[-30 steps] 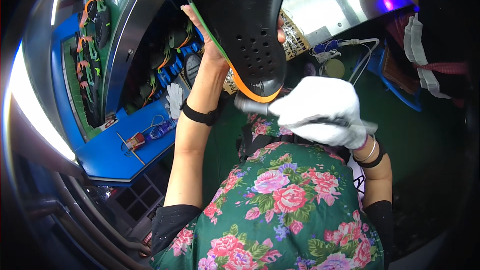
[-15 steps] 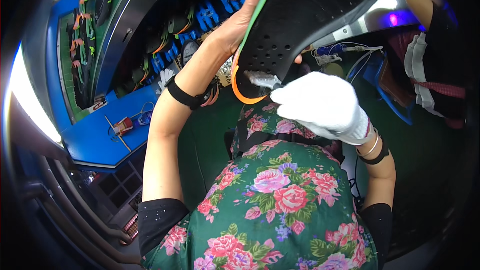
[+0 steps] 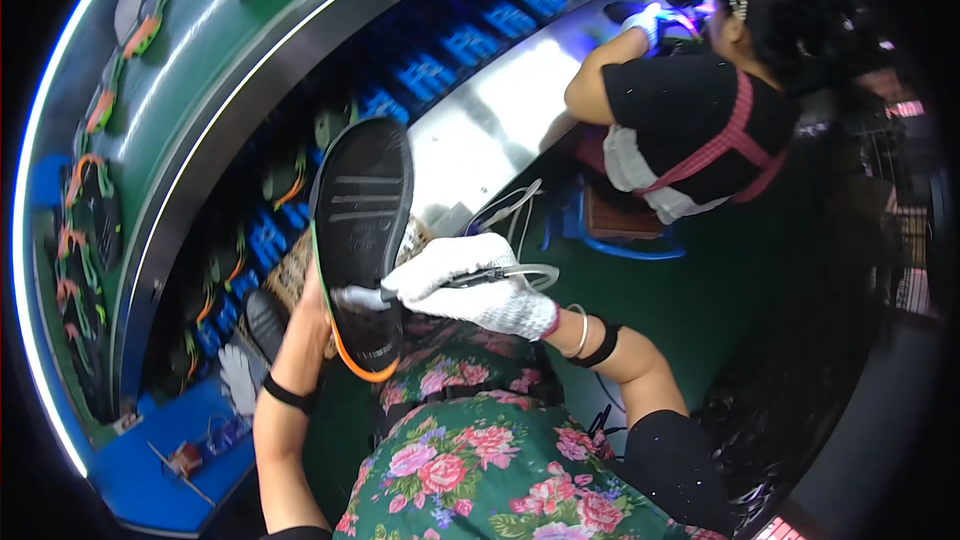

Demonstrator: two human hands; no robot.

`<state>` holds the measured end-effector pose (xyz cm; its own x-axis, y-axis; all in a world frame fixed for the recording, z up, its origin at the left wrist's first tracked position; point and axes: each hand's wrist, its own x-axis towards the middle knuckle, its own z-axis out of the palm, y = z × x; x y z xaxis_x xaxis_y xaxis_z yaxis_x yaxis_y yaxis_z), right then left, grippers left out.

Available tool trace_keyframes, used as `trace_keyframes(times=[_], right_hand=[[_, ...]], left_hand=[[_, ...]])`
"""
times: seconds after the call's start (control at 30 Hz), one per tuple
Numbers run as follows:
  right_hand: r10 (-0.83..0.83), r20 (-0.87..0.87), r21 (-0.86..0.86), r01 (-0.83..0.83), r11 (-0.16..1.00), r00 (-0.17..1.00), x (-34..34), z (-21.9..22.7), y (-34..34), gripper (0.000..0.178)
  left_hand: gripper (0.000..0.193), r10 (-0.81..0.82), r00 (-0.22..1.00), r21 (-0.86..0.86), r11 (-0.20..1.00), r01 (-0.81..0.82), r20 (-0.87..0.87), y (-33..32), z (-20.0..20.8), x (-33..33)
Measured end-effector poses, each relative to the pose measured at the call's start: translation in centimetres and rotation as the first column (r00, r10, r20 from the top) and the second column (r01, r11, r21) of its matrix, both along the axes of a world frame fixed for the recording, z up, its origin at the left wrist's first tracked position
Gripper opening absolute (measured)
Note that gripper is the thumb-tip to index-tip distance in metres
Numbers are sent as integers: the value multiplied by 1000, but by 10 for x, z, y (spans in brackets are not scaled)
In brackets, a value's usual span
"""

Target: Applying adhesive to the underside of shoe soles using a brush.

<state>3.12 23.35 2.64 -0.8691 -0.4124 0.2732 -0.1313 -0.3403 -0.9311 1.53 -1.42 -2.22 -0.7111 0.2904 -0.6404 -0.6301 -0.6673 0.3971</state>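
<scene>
My left hand grips a black shoe sole by its left edge. Most of its fingers are hidden behind the sole. Green and orange trim runs along that edge, with orange curving round the near end. In a white knit glove, my right hand is closed round a brush with a clear tube trailing from its back end. The pale bristles lie against the sole's face, below its middle.
A curved conveyor with a metal rim carries shoe parts at the left. Beside it, a blue table holds a white glove. At the far right a co-worker sits on a stool at a metal bench.
My view has swung, so the co-worker and metal bench now show fully. The sole appears lower, farther off and more upright. My right hand still holds the brush against it.
</scene>
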Motion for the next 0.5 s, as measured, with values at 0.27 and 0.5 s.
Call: trace_keyframes(times=[0.27, 0.5], right_hand=[[-70, -463, 272, 217, 937, 883, -22, 21, 6, 22], [-80, -543, 270, 264, 926, 836, -8, 34, 4, 28]], left_hand=[[65, -78, 927, 51, 993, 104, -367, 15, -19, 32], [56, -48, 964, 64, 996, 66, -260, -9, -27, 49]])
